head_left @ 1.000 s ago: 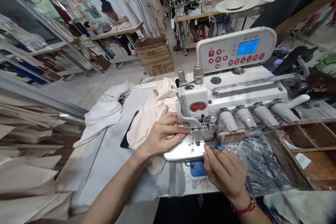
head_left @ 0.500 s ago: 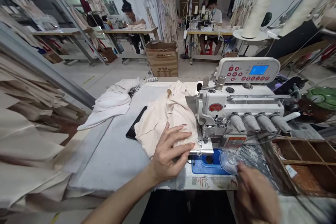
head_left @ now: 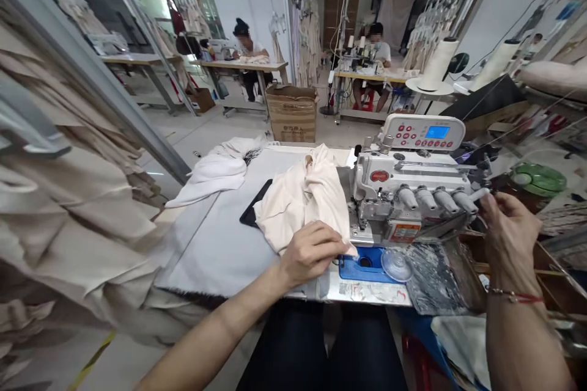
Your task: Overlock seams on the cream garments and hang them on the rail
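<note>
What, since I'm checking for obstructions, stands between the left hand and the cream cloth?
Nothing visible: the left hand directly holds the near corner of the cream cloth, beside the sewing machine.

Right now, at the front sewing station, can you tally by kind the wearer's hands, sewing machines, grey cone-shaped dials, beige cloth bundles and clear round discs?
Hands: 2 (left hand, right hand)
Sewing machine: 1
Grey cone-shaped dials: 4
Beige cloth bundle: 1
Clear round disc: 1
Total: 9

Right hand now up at the white lever (previously low, beside the clear disc)
</note>
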`<state>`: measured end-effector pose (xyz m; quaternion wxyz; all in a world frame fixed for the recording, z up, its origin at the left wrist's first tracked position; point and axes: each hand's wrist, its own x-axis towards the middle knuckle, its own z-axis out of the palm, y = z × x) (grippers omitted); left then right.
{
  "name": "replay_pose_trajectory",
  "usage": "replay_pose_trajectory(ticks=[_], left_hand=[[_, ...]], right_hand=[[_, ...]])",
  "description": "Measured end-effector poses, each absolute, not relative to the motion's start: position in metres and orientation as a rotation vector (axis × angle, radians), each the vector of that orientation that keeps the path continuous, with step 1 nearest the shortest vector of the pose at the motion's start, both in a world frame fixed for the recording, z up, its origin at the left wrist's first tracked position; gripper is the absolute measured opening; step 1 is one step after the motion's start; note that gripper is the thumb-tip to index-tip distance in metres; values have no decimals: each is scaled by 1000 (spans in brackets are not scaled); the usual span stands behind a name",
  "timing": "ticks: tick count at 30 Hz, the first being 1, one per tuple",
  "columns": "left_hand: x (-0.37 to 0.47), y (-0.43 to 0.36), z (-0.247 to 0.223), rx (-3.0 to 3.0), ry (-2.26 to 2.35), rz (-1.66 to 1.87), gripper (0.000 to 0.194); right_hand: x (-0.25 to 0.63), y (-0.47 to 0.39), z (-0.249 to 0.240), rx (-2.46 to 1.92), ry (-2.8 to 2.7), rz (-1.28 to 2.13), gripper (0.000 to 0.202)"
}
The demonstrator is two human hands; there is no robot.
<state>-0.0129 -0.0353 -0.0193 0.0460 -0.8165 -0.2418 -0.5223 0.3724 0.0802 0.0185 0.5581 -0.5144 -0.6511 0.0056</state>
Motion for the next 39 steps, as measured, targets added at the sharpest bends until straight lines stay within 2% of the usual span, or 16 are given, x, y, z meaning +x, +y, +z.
replay_pose_trajectory(ticks=[4,6,8,11,13,16,21,25,28,34,39], left_hand=[[-7,-68,-14,-2453,-736,-1472,18],[-5,-82,-13,-2446,-788,-1474,20],[-2,-93,-14,-2470,-806,-1526,18],[3,-107,-18,-2503,-788,-1536,15],[6,-116,-23,-2533,-799,-1505,17],[10,-128,-28,-2600,-850,-1475,21],[17,-140,-34,-2621,-876,-1558,22],[22,-143,-39,-2712,-916,-1560,23],[25,-143,-42,-2738,-920,-1526,26],[30,-143,-46,-2751,-909,-1492,27],[30,-146,-49,-2756,-911,-1470,26]], right_hand=[[368,40,34,-1453,-1322,-156,46],[353,4,26,-1575,-1222,-297,49],[324,-35,6,-1550,-1238,-228,49],[265,-83,-34,-1373,-1394,538,36],[228,-100,-51,-1201,-1407,1055,40],[188,-100,-52,-1181,-1158,1420,44],[172,-68,-36,-1207,-1258,1270,49],[198,-66,-46,-1300,-1257,1016,59],[219,-88,-59,-1347,-1225,946,56],[203,-126,-67,-1205,-978,1586,58],[183,-122,-54,-1173,-870,1730,54]])
